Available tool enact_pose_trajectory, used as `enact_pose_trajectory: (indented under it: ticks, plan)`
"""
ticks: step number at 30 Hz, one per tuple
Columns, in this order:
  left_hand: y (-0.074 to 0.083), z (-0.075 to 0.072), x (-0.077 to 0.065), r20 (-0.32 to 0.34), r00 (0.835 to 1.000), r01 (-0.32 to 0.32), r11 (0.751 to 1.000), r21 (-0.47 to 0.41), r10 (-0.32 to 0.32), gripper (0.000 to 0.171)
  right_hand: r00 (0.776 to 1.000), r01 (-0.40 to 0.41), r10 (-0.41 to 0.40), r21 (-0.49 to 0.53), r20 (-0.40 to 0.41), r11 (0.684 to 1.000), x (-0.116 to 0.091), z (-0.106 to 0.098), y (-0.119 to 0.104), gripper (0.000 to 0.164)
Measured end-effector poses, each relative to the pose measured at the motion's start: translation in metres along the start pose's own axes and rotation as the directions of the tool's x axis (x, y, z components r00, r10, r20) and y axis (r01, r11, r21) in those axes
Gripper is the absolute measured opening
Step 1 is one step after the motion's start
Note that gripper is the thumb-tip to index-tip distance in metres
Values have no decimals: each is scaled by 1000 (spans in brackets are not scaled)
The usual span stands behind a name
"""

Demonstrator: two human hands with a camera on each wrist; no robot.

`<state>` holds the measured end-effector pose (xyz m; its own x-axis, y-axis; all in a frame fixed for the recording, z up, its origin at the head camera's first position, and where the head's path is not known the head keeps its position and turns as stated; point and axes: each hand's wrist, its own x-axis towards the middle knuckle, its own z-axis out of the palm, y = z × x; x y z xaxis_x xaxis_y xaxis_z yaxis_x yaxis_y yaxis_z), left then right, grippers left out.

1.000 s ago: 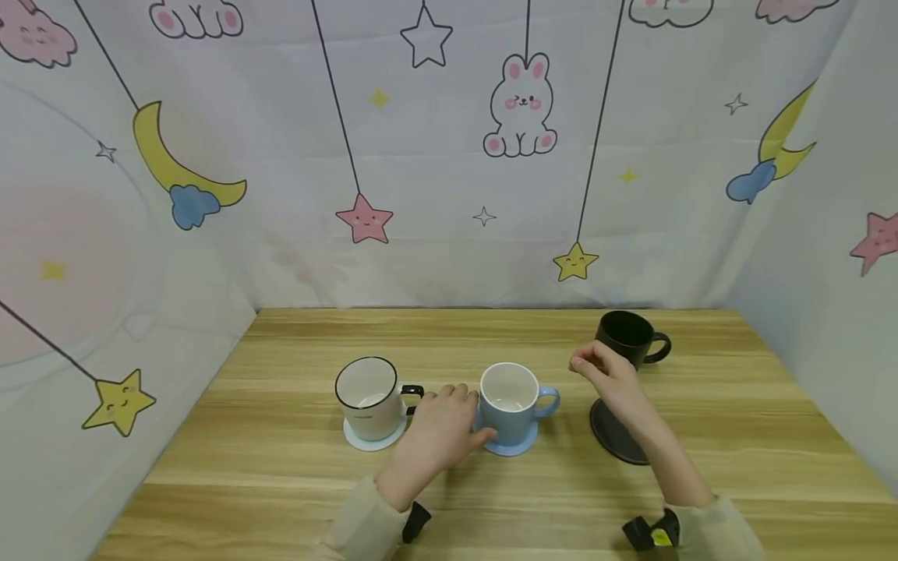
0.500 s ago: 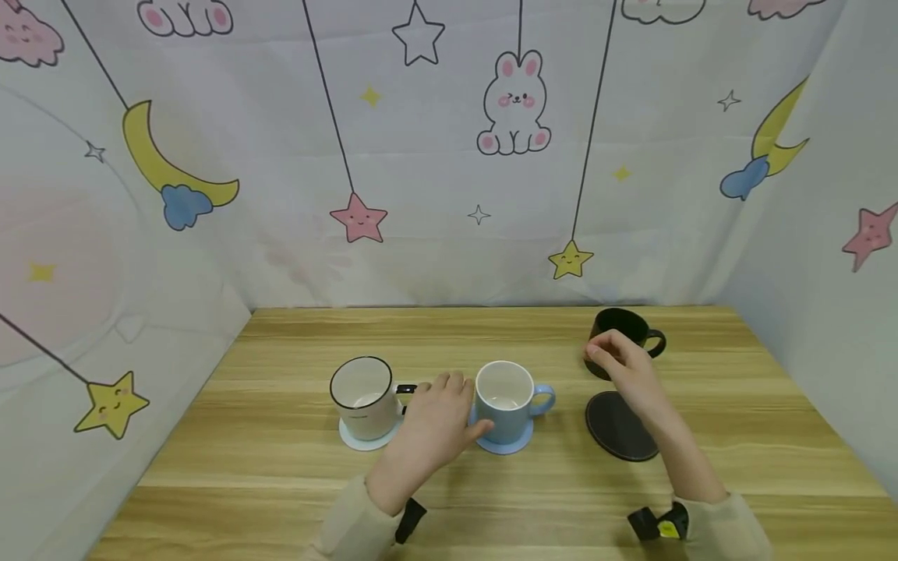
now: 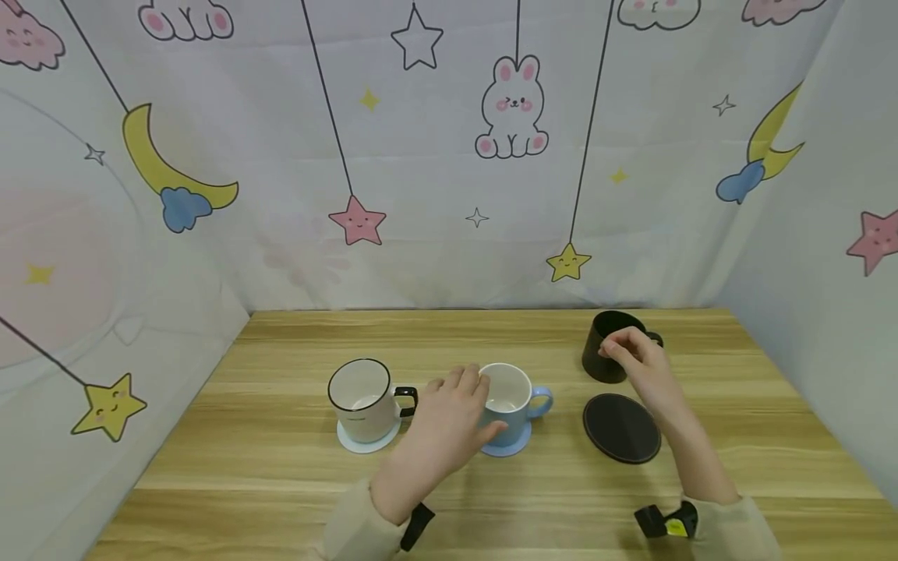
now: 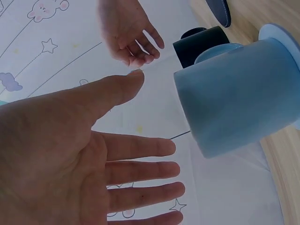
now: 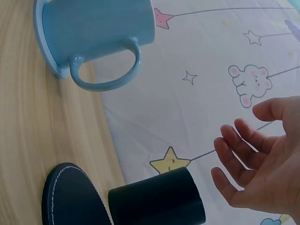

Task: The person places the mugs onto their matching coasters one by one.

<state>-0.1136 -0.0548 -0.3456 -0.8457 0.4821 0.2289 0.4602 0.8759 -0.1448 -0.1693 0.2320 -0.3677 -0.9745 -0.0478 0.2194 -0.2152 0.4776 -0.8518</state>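
Observation:
A light blue mug (image 3: 510,413) with a white inside stands on a blue coaster (image 3: 507,447). My left hand (image 3: 449,425) hovers just left of it and partly covers it in the head view. The left wrist view shows those fingers straight, with a gap to the mug. At the back right is a black mug (image 3: 596,354) on the bare wood, behind a round black stitched coaster (image 3: 620,427). Over the black mug's front right hangs my right hand (image 3: 648,370), its fingers loosely curled around nothing; in the right wrist view it is apart from that mug.
A white mug (image 3: 361,401) with a black rim and black handle stands on a pale coaster (image 3: 365,444) to the left. Behind the wooden table (image 3: 281,491) hangs a white patterned cloth (image 3: 435,257), which also runs along both sides.
My right hand has moved rightward across the front of the black mug. My left hand has lifted and shifted slightly right, overlapping the blue mug more. The mugs keep their places.

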Motion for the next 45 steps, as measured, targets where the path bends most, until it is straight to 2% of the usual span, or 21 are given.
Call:
enact_pose_trajectory:
  ticks: [7,15,20,25,29,34,41,45]
  plan:
    - [9,-1,7,-41,999,-34,999,-11,33,65,999,-19,19,5,-40,1000,0,-9,4,36]
    - [18,2,15,-40,997,-71,994,-78,68,61,998,-40,42,45,-55,998,0,-17,10,37]
    - [25,6,20,-92,992,-95,991,-92,87,59,996,-66,67,31,-52,997,-1,-22,12,41]
    - [33,7,25,-100,990,-112,990,-83,104,60,996,-68,70,19,-62,997,0,-23,14,45]
    - [38,9,27,-115,988,-116,987,-107,103,58,994,-82,83,9,-75,997,1,-23,16,46]
    - [47,10,32,-157,981,-131,986,-106,114,57,989,-105,107,24,-100,994,1,-26,20,45]
    - [61,13,40,-123,984,-144,979,-142,127,57,983,-116,123,59,-134,992,3,-30,28,43]
    - [69,19,45,-159,978,-159,976,-147,136,55,976,-134,148,91,-160,987,4,-34,34,35]
